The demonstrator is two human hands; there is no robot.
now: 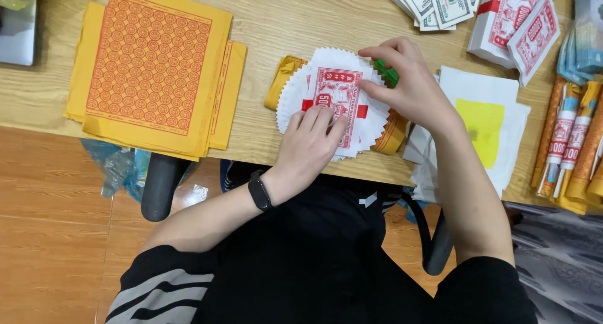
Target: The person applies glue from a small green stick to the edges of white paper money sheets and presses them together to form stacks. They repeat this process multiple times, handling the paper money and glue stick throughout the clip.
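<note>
A round fan of white paper notes (pixel 333 101) with red print lies on the wooden bench (pixel 282 22), close to the edge where the person sits. The left hand (pixel 308 145) lies flat on the near side of the fan, fingers spread a little and pressing down, not closed around anything. A black band (pixel 259 191) sits on that wrist. The right hand (pixel 408 79) is at the far right side of the fan, and its fingers pinch the edge of the notes there. Yellow folded paper (pixel 284 79) peeks out from under the fan on the left, and more of it shows on the right. Well to the left of the fan lies a big stack of yellow sheets (pixel 151 66) with an orange ring pattern. Just right of the fan lie white sheets with a yellow square (pixel 480 126). Behind the fan, further right, are green-grey paper bills (pixel 433 4) and a red-and-white bundle (pixel 512 22). Far to the right lie rolled paper sticks (pixel 568 148).
</note>
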